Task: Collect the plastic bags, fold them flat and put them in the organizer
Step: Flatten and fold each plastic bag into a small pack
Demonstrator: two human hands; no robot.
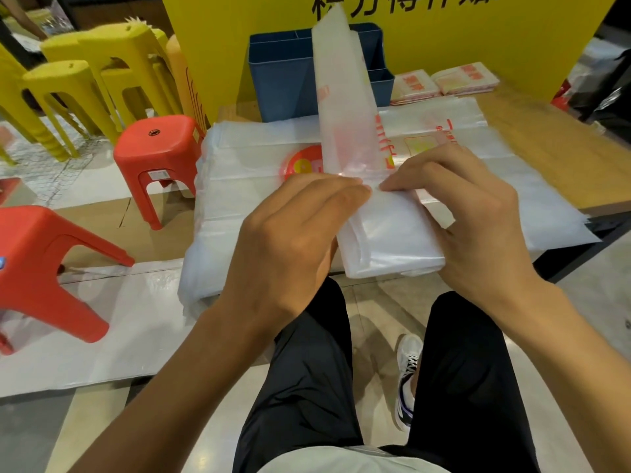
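Note:
A long white plastic bag, folded into a narrow strip, sticks up and away from me. Its near end is folded over into a flat packet. My right hand grips that packet, thumb under its near edge and fingers on top. My left hand lies with straight fingers pressed on the fold line, fingertips meeting those of the right hand. Beneath them lies a stack of flat white bags with a red round print. The blue organizer stands behind, at the back of the low wooden table.
Folded bag packets lie right of the organizer, in front of a yellow sign board. Red stools and stacked yellow stools stand on the left. A white sheet covers the floor. My legs are below the table edge.

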